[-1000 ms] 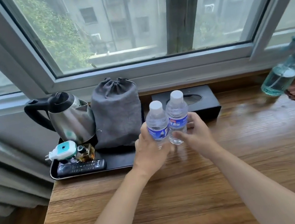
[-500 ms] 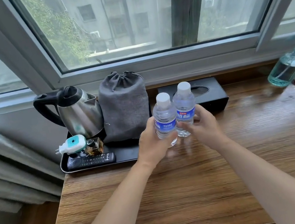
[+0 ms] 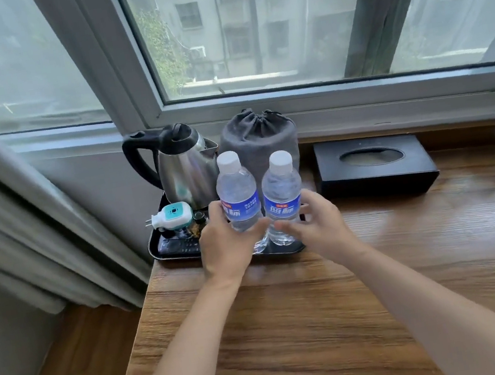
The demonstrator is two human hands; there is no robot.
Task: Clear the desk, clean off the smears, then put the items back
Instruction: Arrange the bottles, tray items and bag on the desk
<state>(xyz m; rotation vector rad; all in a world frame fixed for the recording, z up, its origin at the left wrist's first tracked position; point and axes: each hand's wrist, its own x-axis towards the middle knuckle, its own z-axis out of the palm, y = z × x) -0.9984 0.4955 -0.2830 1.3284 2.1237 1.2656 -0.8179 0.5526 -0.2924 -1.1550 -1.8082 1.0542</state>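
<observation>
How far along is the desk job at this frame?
Late stage, apparently. Done: the kettle, pouch and remote sit on the tray. In hand: left hand and right hand each set a bottle at its front edge. Left: release them; the desk still shines wet.
</observation>
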